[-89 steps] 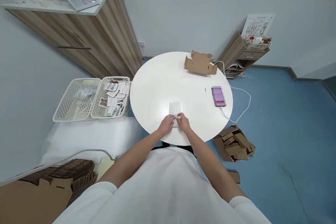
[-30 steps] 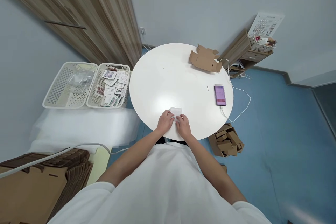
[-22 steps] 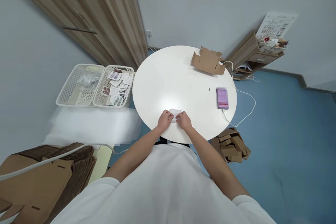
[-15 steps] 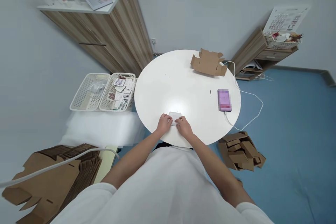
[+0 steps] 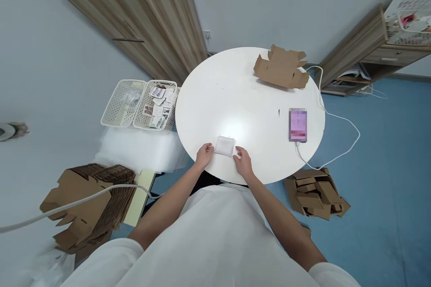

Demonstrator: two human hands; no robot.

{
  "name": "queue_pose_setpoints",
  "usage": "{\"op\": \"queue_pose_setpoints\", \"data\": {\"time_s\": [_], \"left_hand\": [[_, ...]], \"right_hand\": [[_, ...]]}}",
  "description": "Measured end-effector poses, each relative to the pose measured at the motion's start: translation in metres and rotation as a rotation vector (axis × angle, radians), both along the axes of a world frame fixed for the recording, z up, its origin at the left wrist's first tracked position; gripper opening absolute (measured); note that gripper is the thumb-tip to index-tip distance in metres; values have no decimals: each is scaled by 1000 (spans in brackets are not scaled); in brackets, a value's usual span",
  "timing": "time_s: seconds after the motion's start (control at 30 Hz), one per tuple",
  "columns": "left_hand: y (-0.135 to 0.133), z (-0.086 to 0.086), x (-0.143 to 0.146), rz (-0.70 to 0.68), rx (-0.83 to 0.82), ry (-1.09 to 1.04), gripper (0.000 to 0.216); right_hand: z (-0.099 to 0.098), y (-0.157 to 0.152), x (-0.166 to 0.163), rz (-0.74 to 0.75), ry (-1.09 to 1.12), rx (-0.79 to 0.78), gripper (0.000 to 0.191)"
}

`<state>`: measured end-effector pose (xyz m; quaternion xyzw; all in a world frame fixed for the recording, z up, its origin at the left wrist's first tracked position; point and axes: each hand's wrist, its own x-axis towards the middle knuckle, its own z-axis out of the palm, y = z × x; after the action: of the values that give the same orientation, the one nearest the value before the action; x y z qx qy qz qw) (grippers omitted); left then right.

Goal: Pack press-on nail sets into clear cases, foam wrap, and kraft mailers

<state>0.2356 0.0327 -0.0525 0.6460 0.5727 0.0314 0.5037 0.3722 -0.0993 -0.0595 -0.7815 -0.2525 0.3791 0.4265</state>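
Observation:
A small white folded packet [image 5: 225, 145] lies near the front edge of the round white table [image 5: 235, 94]. My left hand [image 5: 204, 154] is at its left edge and my right hand [image 5: 243, 161] at its right edge. On both hands the fingers are curled, and the fingertips pinch the packet's sides. The packet rests flat on the table between them.
A flat brown cardboard box [image 5: 281, 68] lies at the table's far side. A phone [image 5: 298, 124] on a white cable [image 5: 340, 119] lies to the right. Two white baskets [image 5: 125, 104], one holding cards [image 5: 160, 105], stand on the left above white foam sheets [image 5: 138, 149]. Flat cartons [image 5: 90, 197] and folded boxes [image 5: 316, 193] lie on the floor.
My hands have moved apart from on top of the packet to its two sides, so more of it shows. The head camera has swung, shifting the whole scene.

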Motion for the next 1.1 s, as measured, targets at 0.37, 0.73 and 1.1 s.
{"op": "queue_pose_setpoints", "data": {"time_s": [0.37,0.73,1.1], "left_hand": [[5,-14,6,-230,103,-137,41],[132,-12,-49,19,299,-169,31],[180,-13,-44,-86,498,-31,64]], "right_hand": [[2,23,-16,-18,94,-67,46],[1,175,-63,127,168,31,45],[-8,256,-73,118,113,84,45]]}}
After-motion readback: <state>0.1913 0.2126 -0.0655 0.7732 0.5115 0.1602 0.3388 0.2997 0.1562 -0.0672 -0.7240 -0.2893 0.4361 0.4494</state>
